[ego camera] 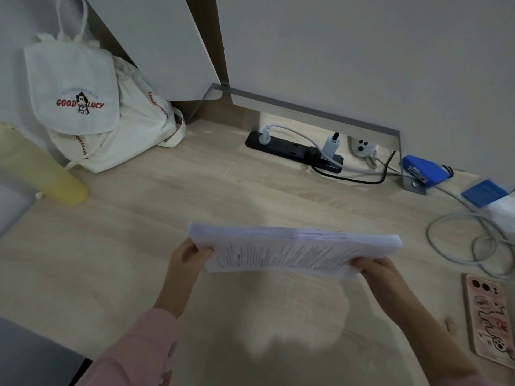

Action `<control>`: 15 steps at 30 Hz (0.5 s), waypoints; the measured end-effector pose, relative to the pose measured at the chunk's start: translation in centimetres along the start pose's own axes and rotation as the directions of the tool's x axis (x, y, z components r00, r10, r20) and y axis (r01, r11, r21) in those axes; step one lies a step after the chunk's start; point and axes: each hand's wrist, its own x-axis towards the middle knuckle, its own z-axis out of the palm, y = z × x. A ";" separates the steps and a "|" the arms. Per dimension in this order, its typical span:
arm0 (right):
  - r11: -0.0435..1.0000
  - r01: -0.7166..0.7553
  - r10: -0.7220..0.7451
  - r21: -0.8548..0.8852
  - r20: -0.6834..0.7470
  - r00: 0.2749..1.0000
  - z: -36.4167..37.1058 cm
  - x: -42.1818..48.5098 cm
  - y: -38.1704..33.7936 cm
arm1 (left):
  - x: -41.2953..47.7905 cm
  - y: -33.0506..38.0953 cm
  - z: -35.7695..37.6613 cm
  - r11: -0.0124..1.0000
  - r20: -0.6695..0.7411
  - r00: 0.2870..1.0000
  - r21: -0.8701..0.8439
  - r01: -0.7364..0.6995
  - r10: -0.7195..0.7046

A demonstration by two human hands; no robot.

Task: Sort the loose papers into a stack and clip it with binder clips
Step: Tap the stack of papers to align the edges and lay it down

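The left hand (pixel 189 256) grips the left end of the paper stack (pixel 295 250), fingers curled round its edge; the right hand (pixel 373 267) grips the opposite end likewise. The stack hangs between them above the desk (pixel 250 185), its far edge uneven. To square it, I would stand it on edge, loosen both grips and tap until the sheets align. No binder clip shows clearly; a blue stapler (pixel 423 171) lies beyond the right hand.

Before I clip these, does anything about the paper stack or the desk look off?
The paper stack, gripped by the left hand and right hand, has uneven far edges; sheets aren't flush. A grey cable lies loosely coiled on the right.
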 end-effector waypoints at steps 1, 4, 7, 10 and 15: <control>1.000 -0.003 0.003 0.015 -0.005 1.000 0.0 -0.1 -0.1 | 0.0 -0.1 0.2 1.000 -0.007 1.000 -0.009 0.013 -0.013; 0.997 0.027 -0.026 0.067 -0.015 1.000 -0.4 -0.4 -0.7 | -0.1 -0.2 0.5 0.998 -0.032 0.999 -0.064 -0.025 0.023; 0.998 -0.020 0.022 0.064 -0.025 0.999 -0.5 -0.6 0.4 | -0.3 -0.9 0.7 0.998 -0.036 0.998 -0.041 -0.056 0.054; 0.996 -0.068 0.069 0.050 -0.017 0.997 -0.3 -0.9 1.3 | -0.3 -1.5 0.8 0.999 -0.014 1.000 -0.044 -0.019 0.018; 0.993 -0.043 0.047 0.114 -0.031 0.998 -0.3 -1.4 1.3 | -0.3 -2.3 0.7 0.998 -0.068 0.997 -0.064 -0.029 0.024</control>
